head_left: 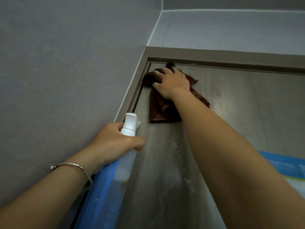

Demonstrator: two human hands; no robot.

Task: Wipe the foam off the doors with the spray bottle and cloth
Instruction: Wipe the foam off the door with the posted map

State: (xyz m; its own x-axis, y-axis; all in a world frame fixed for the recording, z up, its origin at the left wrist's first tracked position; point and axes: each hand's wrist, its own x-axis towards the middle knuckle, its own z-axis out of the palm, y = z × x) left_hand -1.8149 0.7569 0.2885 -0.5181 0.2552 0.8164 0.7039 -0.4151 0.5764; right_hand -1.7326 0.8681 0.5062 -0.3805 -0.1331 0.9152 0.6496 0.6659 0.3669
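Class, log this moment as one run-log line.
right hand presses cloth on door top corner | left hand grips spray bottle

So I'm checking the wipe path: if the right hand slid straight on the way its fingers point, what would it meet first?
Probably the door frame top; the right hand presses the cloth just below it.

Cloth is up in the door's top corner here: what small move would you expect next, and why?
Probably a downward stroke: the right hand presses the brown cloth into the door's top left corner, so further up is frame, while pale streaks show lower down the panel. The left hand grips the spray bottle.
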